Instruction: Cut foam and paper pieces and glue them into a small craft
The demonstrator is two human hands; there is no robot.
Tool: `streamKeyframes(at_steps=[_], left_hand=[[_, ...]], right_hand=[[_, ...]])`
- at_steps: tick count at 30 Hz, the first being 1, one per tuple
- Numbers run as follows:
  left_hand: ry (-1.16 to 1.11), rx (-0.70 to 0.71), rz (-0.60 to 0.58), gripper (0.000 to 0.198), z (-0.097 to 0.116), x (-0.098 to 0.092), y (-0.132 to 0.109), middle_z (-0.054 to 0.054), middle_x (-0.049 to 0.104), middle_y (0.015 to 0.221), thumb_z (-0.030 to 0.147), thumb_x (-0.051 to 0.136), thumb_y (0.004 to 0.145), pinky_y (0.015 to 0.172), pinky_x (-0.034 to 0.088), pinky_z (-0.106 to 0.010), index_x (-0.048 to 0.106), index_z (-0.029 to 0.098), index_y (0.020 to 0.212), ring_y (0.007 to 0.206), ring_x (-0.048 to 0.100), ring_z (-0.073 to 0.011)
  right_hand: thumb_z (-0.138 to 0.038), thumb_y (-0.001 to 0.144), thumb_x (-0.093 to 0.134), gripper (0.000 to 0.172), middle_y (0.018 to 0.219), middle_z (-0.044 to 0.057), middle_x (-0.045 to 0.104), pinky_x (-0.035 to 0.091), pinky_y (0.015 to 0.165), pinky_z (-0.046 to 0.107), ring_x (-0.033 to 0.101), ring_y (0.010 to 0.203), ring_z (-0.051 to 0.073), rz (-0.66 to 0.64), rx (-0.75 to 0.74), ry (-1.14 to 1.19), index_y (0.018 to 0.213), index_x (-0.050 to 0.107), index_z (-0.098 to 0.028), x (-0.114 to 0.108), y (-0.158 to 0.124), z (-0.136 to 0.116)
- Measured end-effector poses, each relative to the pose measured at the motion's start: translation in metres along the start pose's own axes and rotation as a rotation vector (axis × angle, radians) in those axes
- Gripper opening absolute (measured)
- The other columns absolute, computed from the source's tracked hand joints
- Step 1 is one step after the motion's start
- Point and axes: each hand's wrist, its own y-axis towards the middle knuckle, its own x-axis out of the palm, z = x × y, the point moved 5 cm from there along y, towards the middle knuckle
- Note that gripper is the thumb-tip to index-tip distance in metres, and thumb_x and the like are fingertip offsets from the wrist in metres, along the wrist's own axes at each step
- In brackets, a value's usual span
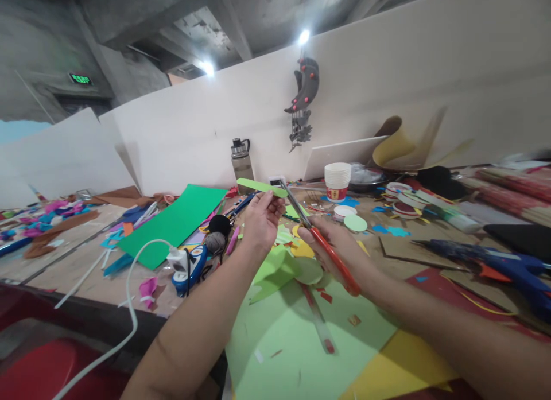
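My left hand is raised above the table and pinches a narrow strip of light green paper by its near end. My right hand grips red-handled scissors. Their metal blades point up and away and meet the right end of the green strip. Below both hands lie light green paper pieces and a large light green sheet. A clear ruler rests on that sheet.
A dark green sheet lies at left by a blue glue gun with a white cord. Paper cups, a bottle, tape rolls and paper scraps crowd the back. Another blue glue gun lies at right. A yellow sheet is near.
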Motion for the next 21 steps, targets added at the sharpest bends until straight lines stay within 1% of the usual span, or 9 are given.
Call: streamKeyframes(at_steps=[10, 17, 21], left_hand=[[0.027, 0.019, 0.010, 0.016, 0.0051, 0.0002, -0.0006, 0.002, 0.061, 0.063, 0.018, 0.074, 0.073, 0.060, 0.047, -0.020, 0.058, 0.015, 0.072, 0.056, 0.059, -0.0074], [0.031, 0.028, -0.002, 0.016, 0.0052, -0.0012, 0.0016, 0.002, 0.061, 0.062, 0.018, 0.074, 0.073, 0.058, 0.048, -0.019, 0.058, 0.015, 0.073, 0.055, 0.059, -0.0072], [0.022, 0.026, -0.005, 0.015, 0.0058, -0.0010, 0.0023, 0.003, 0.060, 0.061, 0.017, 0.073, 0.073, 0.058, 0.047, -0.019, 0.058, 0.015, 0.072, 0.055, 0.058, -0.0069]], right_hand=[[-0.057, 0.085, 0.052, 0.036, 0.052, -0.005, 0.042, 0.030, 0.046, 0.026, 0.041, 0.047, 0.014, -0.029, 0.019, -0.034, 0.071, 0.045, -0.025, 0.0028, -0.0007, -0.0003], [-0.055, 0.086, 0.052, 0.035, 0.059, -0.003, 0.046, 0.032, 0.052, 0.026, 0.043, 0.056, 0.015, -0.016, -0.027, -0.092, 0.071, 0.047, -0.023, 0.0028, -0.0018, -0.0032], [-0.054, 0.086, 0.051, 0.034, 0.057, -0.005, 0.044, 0.031, 0.049, 0.025, 0.042, 0.053, 0.014, -0.044, 0.014, -0.049, 0.072, 0.045, -0.024, 0.0036, -0.0026, -0.0014]])
